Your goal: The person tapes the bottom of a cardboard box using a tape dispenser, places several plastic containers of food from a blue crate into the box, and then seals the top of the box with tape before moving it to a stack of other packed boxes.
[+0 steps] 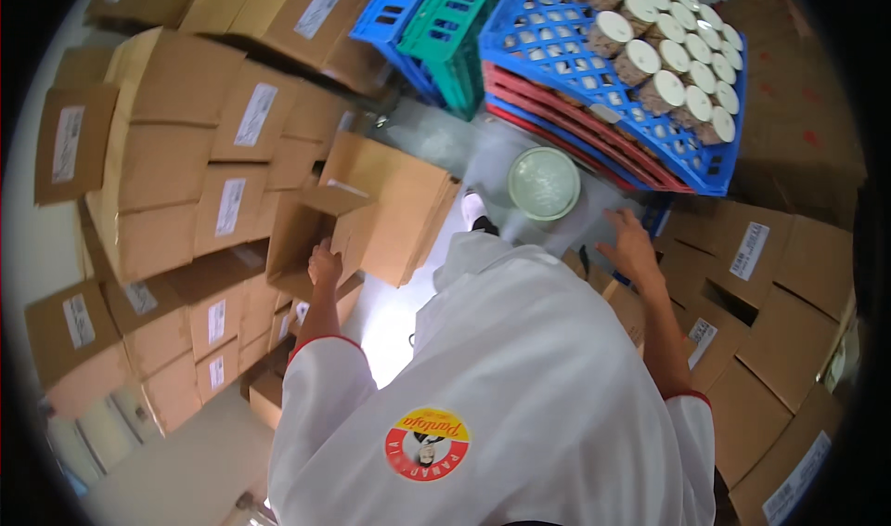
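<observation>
On the left, my left hand (325, 264) grips the edge of an open cardboard box (299, 240), fingers curled over its near side. The box is tilted, with its dark inside partly showing. Just beyond it leans a stack of flattened cardboard boxes (394, 206). My right hand (633, 247) is held out on the other side of my body, fingers apart and nothing in them. It is near a round pale green bucket (545, 183) on the floor and the stacked boxes (742, 275) at the right.
Labelled cardboard boxes (167, 164) rise in a tall stack at the left. A blue crate (548, 52) carrying several white-lidded tubs (673, 57) tops red and blue crates (548, 122) at the far right. Upright green (455, 34) and blue crates (394, 11) stand beside them.
</observation>
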`<act>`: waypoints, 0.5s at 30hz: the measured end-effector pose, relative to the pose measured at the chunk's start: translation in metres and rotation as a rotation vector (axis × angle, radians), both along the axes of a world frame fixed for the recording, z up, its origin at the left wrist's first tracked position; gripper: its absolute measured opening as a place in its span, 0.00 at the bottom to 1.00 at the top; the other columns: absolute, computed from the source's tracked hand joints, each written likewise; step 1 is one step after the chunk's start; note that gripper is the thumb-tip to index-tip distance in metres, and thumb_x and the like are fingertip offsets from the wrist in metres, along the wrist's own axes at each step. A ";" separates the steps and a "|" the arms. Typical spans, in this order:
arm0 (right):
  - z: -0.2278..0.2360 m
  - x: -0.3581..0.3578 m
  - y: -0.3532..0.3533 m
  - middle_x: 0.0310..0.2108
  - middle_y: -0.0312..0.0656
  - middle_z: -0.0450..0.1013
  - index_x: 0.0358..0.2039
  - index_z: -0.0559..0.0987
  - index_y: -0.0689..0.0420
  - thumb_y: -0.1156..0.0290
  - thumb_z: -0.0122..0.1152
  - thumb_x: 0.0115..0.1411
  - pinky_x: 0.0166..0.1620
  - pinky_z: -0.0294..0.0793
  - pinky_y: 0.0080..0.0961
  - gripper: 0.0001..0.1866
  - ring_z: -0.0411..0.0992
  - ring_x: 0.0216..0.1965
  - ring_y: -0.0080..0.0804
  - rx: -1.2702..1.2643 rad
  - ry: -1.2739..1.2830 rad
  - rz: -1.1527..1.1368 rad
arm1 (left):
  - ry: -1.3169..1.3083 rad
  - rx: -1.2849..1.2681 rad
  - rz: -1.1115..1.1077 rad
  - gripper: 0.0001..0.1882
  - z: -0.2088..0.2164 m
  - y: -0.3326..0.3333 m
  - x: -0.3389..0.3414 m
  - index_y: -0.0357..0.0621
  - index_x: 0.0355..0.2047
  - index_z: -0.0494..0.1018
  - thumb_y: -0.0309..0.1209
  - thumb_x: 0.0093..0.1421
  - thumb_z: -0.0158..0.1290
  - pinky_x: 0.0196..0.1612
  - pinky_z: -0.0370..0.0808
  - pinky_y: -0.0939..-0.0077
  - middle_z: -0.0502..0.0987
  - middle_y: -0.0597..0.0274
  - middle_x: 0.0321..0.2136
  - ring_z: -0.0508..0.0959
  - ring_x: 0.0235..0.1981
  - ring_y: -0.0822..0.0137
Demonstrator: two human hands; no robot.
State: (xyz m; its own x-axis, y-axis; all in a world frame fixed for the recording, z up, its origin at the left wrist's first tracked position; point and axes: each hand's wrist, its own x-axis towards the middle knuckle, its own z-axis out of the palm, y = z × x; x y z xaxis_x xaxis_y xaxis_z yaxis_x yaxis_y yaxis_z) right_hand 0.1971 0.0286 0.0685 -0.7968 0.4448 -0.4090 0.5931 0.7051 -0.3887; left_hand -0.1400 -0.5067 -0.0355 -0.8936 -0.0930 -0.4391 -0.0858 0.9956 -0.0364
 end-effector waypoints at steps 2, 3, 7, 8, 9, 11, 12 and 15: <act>-0.004 -0.039 -0.007 0.65 0.58 0.65 0.63 0.73 0.55 0.60 0.72 0.56 0.63 0.69 0.49 0.35 0.68 0.62 0.60 0.016 -0.044 0.069 | -0.073 0.079 -0.373 0.23 -0.023 -0.015 -0.018 0.49 0.60 0.75 0.30 0.63 0.55 0.61 0.73 0.52 0.74 0.48 0.60 0.75 0.59 0.43; -0.009 -0.046 -0.006 0.65 0.59 0.65 0.64 0.73 0.54 0.59 0.72 0.56 0.64 0.69 0.50 0.36 0.68 0.62 0.60 0.029 -0.017 0.085 | 0.033 0.241 -0.404 0.22 -0.034 0.003 -0.014 0.47 0.58 0.77 0.25 0.63 0.54 0.59 0.75 0.56 0.75 0.48 0.60 0.76 0.58 0.43; -0.008 -0.082 -0.013 0.65 0.60 0.64 0.66 0.71 0.53 0.56 0.71 0.57 0.64 0.69 0.50 0.38 0.67 0.63 0.59 0.011 -0.018 0.028 | 0.020 0.726 -0.692 0.22 0.005 0.107 0.003 0.48 0.59 0.75 0.23 0.64 0.50 0.60 0.75 0.55 0.78 0.41 0.53 0.77 0.56 0.44; -0.009 -0.093 -0.015 0.65 0.60 0.64 0.66 0.70 0.54 0.52 0.70 0.58 0.64 0.69 0.50 0.39 0.67 0.63 0.58 -0.037 0.018 0.002 | -0.110 0.601 -0.728 0.22 0.004 0.120 0.002 0.52 0.59 0.76 0.25 0.65 0.51 0.55 0.77 0.53 0.81 0.43 0.49 0.81 0.50 0.43; -0.014 -0.097 -0.017 0.65 0.61 0.64 0.66 0.70 0.56 0.49 0.69 0.59 0.64 0.69 0.50 0.40 0.67 0.64 0.58 -0.084 0.046 -0.031 | -0.266 0.488 -0.817 0.22 0.012 0.145 0.003 0.57 0.59 0.76 0.28 0.65 0.51 0.53 0.78 0.52 0.81 0.45 0.49 0.81 0.48 0.43; -0.030 -0.106 -0.025 0.63 0.61 0.68 0.67 0.69 0.58 0.44 0.66 0.59 0.63 0.70 0.50 0.43 0.69 0.62 0.59 -0.095 0.043 -0.178 | -0.445 0.433 -1.002 0.23 0.022 0.191 0.011 0.64 0.60 0.76 0.31 0.65 0.51 0.51 0.79 0.51 0.81 0.48 0.49 0.82 0.46 0.44; -0.037 -0.111 -0.027 0.60 0.61 0.71 0.68 0.68 0.59 0.39 0.64 0.60 0.62 0.72 0.50 0.46 0.71 0.60 0.59 -0.119 0.050 -0.302 | -0.474 0.497 -1.099 0.24 0.020 0.209 0.016 0.66 0.60 0.76 0.32 0.64 0.51 0.50 0.79 0.50 0.81 0.48 0.50 0.82 0.45 0.44; -0.047 -0.110 -0.024 0.50 0.60 0.78 0.68 0.67 0.63 0.34 0.62 0.59 0.58 0.74 0.50 0.50 0.76 0.54 0.59 -0.226 -0.198 -0.404 | -0.607 0.717 -1.271 0.24 0.021 0.270 0.035 0.61 0.60 0.76 0.29 0.64 0.48 0.52 0.79 0.52 0.82 0.51 0.51 0.82 0.48 0.45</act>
